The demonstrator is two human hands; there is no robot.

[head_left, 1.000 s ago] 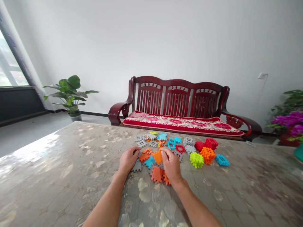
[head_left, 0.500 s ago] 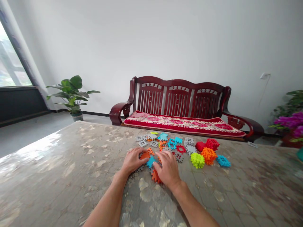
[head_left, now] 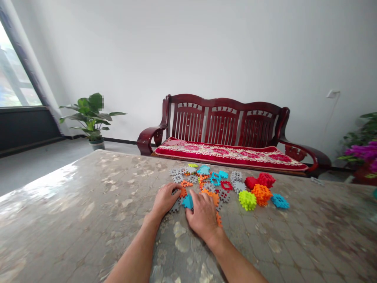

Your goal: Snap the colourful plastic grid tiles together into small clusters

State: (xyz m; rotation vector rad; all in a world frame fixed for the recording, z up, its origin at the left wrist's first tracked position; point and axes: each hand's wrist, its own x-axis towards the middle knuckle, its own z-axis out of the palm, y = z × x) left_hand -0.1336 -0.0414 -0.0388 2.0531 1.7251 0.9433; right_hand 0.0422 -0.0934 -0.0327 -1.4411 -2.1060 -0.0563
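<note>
A scatter of flat, notched plastic building pieces in grey, orange, blue and red lies on the table. My left hand rests curled at the pile's near left edge, its fingertips on a grey piece. My right hand lies palm down over orange pieces, fingers stretched toward a blue piece. Right of the pile stand assembled blocks: a lime one, an orange one and red ones. A blue flat piece lies farthest right.
The table has a glossy floral cover. Behind it stands a dark red wooden bench with a red patterned cushion. A potted green plant stands on the floor at left, purple flowers at the right edge.
My right hand has slid toward me and to the left, flattening over the orange pieces that showed beside it a second ago. My left hand has barely moved.
</note>
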